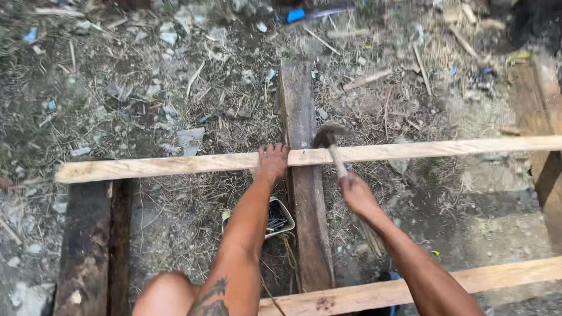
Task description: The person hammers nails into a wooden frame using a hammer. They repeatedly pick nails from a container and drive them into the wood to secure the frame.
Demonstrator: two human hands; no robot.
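A white tub (285, 217) of nails is sitting on littered ground (175, 99). A dark plank (91, 246) is lying at left, a pale board (497, 274) crossing below.

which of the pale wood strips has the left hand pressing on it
The upper pale strip, lying crosswise over the dark planks. The left hand rests on it beside the hammer; the lower pale strip near the knees is untouched.

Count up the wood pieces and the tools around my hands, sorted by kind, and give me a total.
Pale wooden slats: 2, the upper slat under the left hand and the lower slat
Dark wooden beams: 2, the middle beam and the left beam
Hammer in the right hand: 1
Small container of nails: 1
Total: 6
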